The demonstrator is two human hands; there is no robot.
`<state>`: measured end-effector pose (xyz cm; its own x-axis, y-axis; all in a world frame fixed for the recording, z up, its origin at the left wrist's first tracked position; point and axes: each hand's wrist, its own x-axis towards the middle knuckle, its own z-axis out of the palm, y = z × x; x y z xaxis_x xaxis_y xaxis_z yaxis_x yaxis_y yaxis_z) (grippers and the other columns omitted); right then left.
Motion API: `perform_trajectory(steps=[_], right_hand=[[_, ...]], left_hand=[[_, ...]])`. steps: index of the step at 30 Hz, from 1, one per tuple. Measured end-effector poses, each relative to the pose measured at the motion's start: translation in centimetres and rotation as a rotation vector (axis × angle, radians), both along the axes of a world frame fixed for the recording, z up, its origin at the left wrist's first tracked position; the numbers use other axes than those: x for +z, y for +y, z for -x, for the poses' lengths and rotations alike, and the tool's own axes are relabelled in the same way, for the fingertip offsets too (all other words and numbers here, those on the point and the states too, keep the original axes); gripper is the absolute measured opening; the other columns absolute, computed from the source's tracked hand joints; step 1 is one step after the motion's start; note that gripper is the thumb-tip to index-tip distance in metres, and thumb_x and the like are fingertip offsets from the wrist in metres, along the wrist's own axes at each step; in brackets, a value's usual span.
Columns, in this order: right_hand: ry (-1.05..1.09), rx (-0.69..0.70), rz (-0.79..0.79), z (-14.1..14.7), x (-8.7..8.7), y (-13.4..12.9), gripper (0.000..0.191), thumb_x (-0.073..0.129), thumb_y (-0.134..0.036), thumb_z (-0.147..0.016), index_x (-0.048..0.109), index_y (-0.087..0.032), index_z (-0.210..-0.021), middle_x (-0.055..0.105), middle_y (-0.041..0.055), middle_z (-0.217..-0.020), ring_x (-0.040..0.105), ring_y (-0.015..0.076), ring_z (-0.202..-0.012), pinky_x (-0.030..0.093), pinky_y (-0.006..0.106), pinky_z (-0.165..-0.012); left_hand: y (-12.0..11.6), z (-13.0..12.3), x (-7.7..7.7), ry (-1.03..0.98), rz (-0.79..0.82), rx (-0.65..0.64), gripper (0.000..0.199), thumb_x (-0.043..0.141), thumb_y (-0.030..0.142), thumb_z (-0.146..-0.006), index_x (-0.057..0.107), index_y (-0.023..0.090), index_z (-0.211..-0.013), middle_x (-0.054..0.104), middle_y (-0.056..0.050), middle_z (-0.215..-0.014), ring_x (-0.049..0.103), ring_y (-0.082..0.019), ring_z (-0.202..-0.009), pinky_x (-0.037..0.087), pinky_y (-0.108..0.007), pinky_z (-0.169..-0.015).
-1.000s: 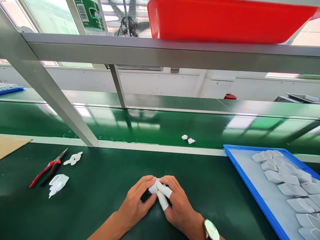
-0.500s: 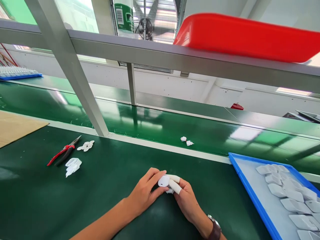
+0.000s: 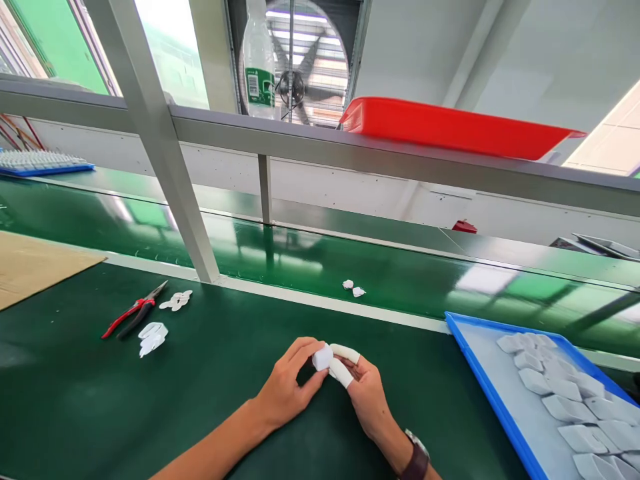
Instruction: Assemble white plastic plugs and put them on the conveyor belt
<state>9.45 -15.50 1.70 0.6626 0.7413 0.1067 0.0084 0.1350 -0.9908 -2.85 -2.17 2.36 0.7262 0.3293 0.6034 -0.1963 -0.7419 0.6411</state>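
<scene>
White plastic, by the look of it, gleams between two bare hands over a dark green worktop (image 3: 210, 400), where a small rounded white piece (image 3: 323, 357) is held just above the surface at the near middle of the bench. The left hand (image 3: 289, 385) pinches it from one side, thumb and fingertips closed on its edge, while the right hand (image 3: 369, 397), with white finger covers (image 3: 342, 373) on two digits and a brown-strapped wristwatch (image 3: 415, 457) at the wrist, clamps the opposite side. Red-and-black pliers (image 3: 138, 309) lie to the left, near a cluster of flat white pieces (image 3: 176, 300) and a small pile of white parts (image 3: 152, 339). At right, a blue-rimmed tray (image 3: 482, 383) carries overlapping rows of pale shells (image 3: 565, 387). Two white scraps (image 3: 359, 292) sit on the glossy green strip (image 3: 300, 267) beyond the bench, beneath a grey rail (image 3: 300, 138) bearing a red tub (image 3: 450, 130) and a green-labelled bottle (image 3: 259, 73).
</scene>
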Motion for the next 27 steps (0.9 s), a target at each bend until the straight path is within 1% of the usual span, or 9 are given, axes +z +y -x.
perform_trajectory(steps=[4, 6, 10, 13, 15, 18, 21, 24, 27], right_hand=[[-0.371, -0.086, -0.064, 0.0, -0.4, -0.4, 0.03, 0.07, -0.033, -0.088, 0.07, -0.02, -0.115, 0.074, 0.0098, -0.109, 0.072, 0.0219, -0.096, 0.062, 0.035, -0.085], [-0.576, -0.076, -0.089, 0.0, -0.2, -0.6, 0.031, 0.065, -0.023, -0.092, 0.065, -0.023, -0.122, 0.071, 0.0089, -0.113, 0.07, 0.0197, -0.098, 0.061, 0.033, -0.085], [-0.902, -0.066, -0.157, -0.2, 0.7, -0.8, 0.043, 0.061, -0.013, -0.092, 0.056, -0.023, -0.133, 0.065, 0.0114, -0.118, 0.064, 0.0223, -0.106, 0.06, 0.038, -0.087], [-1.071, -0.069, -0.162, -0.5, 1.3, -1.0, 0.043, 0.062, -0.011, -0.091, 0.054, -0.022, -0.132, 0.064, 0.0111, -0.109, 0.062, 0.0234, -0.099, 0.059, 0.04, -0.082], [-1.129, -0.06, -0.133, -0.6, 1.5, -1.2, 0.04, 0.061, -0.01, -0.091, 0.054, -0.021, -0.129, 0.064, 0.0103, -0.105, 0.061, 0.0229, -0.093, 0.058, 0.039, -0.078], [-1.159, -0.039, -0.102, -0.7, 1.4, -1.4, 0.038, 0.057, -0.007, -0.091, 0.053, -0.02, -0.126, 0.062, 0.0096, -0.103, 0.058, 0.0219, -0.089, 0.056, 0.038, -0.076], [-1.146, -0.037, -0.134, -0.5, 1.1, -1.6, 0.038, 0.057, -0.005, -0.09, 0.051, -0.019, -0.124, 0.061, 0.009, -0.1, 0.056, 0.0212, -0.087, 0.055, 0.037, -0.074], [-1.117, -0.093, -0.173, -0.2, 1.1, -1.6, 0.042, 0.06, -0.006, -0.089, 0.049, -0.02, -0.127, 0.059, 0.0087, -0.098, 0.056, 0.0215, -0.086, 0.055, 0.037, -0.071], [-1.096, -0.117, -0.175, 0.2, 1.2, -1.6, 0.041, 0.059, -0.008, -0.089, 0.049, -0.022, -0.127, 0.059, 0.0078, -0.096, 0.056, 0.0216, -0.084, 0.055, 0.037, -0.069]], left_hand=[[0.3, 0.0, -0.2, 0.052, 0.077, -0.004, 0.037, 0.064, 0.018, -0.091, 0.06, 0.024, -0.127, 0.071, -0.007, -0.12, 0.069, -0.021, -0.111, 0.058, -0.039, -0.099], [0.5, 0.0, -0.2, 0.094, 0.189, -0.014, 0.037, 0.067, 0.021, -0.089, 0.062, 0.025, -0.125, 0.073, -0.006, -0.119, 0.071, -0.022, -0.108, 0.059, -0.04, -0.098], [0.7, -0.2, 0.4, 0.157, 0.616, -0.13, 0.035, 0.076, 0.031, -0.083, 0.069, 0.022, -0.116, 0.077, -0.007, -0.111, 0.075, -0.024, -0.101, 0.062, -0.042, -0.094], [0.6, -0.4, 0.9, 0.17, 0.892, -0.222, 0.042, 0.085, 0.037, -0.075, 0.071, 0.02, -0.11, 0.079, -0.008, -0.105, 0.075, -0.026, -0.101, 0.061, -0.044, -0.095], [0.5, -0.4, 1.2, 0.183, 0.995, -0.264, 0.045, 0.089, 0.038, -0.071, 0.072, 0.018, -0.108, 0.079, -0.009, -0.102, 0.075, -0.026, -0.099, 0.06, -0.044, -0.095], [0.3, -0.3, 1.6, 0.229, 1.081, -0.327, 0.044, 0.09, 0.035, -0.07, 0.073, 0.016, -0.106, 0.08, -0.009, -0.099, 0.076, -0.024, -0.095, 0.058, -0.043, -0.095], [0.0, -0.2, 2.0, 0.244, 1.144, -0.371, 0.042, 0.091, 0.032, -0.07, 0.074, 0.016, -0.105, 0.081, -0.009, -0.097, 0.076, -0.023, -0.092, 0.058, -0.041, -0.095], [-0.3, -0.1, 2.2, 0.239, 1.176, -0.372, 0.043, 0.092, 0.032, -0.067, 0.075, 0.015, -0.103, 0.081, -0.009, -0.093, 0.077, -0.024, -0.087, 0.059, -0.042, -0.091], [-0.6, -0.1, 2.2, 0.246, 1.179, -0.335, 0.045, 0.093, 0.033, -0.064, 0.075, 0.015, -0.101, 0.081, -0.01, -0.089, 0.077, -0.026, -0.084, 0.059, -0.046, -0.089]])
